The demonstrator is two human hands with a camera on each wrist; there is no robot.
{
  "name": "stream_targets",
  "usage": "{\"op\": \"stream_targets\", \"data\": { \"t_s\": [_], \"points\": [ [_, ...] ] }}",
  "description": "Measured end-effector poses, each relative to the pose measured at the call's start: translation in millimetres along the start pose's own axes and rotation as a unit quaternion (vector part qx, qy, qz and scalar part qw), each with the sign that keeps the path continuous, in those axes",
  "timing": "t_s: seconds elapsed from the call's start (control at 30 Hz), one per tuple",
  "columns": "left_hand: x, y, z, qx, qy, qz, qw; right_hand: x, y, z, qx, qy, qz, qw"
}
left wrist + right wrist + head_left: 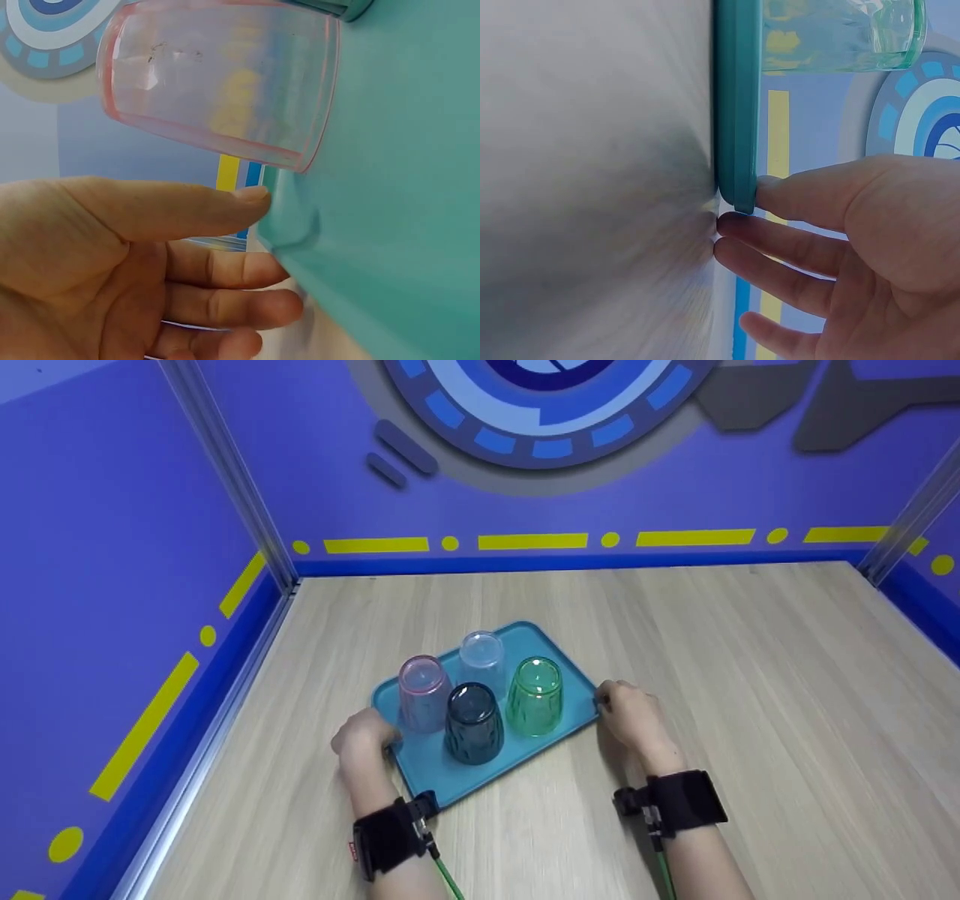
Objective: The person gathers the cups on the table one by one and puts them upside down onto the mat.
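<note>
A teal tray (450,787) lies at an angle on the table. Upside down on it stand a pink-rimmed clear glass (424,697), a clear glass (482,656), a dark grey glass (474,727) and a green glass (535,697). At the tray's left end, my left hand (364,735) pinches the rim, thumb (225,206) above and fingers below, close to the pink-rimmed glass. My right hand (634,716) pinches the right corner; the right wrist view shows its thumb (802,199) against the rim and fingertips down near the tabletop.
The wooden table (750,675) extends around the tray. A blue printed wall (600,502) closes off the back, with another side wall (135,547) on the left. Black wrist straps (686,802) with green cables sit on both forearms.
</note>
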State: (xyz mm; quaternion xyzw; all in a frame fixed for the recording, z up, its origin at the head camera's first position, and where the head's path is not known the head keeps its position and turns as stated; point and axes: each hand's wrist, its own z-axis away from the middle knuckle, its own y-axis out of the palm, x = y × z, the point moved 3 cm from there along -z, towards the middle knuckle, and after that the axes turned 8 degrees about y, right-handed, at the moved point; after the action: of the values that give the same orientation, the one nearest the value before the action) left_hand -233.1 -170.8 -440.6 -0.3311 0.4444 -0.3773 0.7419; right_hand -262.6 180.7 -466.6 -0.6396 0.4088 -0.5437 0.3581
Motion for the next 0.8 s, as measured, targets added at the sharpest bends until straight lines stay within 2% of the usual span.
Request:
{"op": "stream_targets", "data": {
  "t_s": [0.13,0.3,0.8],
  "points": [
    [-1.4,1.8,1.4,0.031,0.008,-0.024,0.9992,0.6,0.5,-0.9,0.005,0.004,0.002,1.0],
    [-2.1,1.7,2.5,0.05,0.017,-0.037,0.9979,1.7,0.1,-1.0,0.005,-0.002,-0.002,1.0],
    [-1.6,5.2,-0.8,0.072,0.025,-0.037,0.9964,1.6,-0.6,0.5,-0.008,-0.013,-0.007,1.0]
  ]
}}
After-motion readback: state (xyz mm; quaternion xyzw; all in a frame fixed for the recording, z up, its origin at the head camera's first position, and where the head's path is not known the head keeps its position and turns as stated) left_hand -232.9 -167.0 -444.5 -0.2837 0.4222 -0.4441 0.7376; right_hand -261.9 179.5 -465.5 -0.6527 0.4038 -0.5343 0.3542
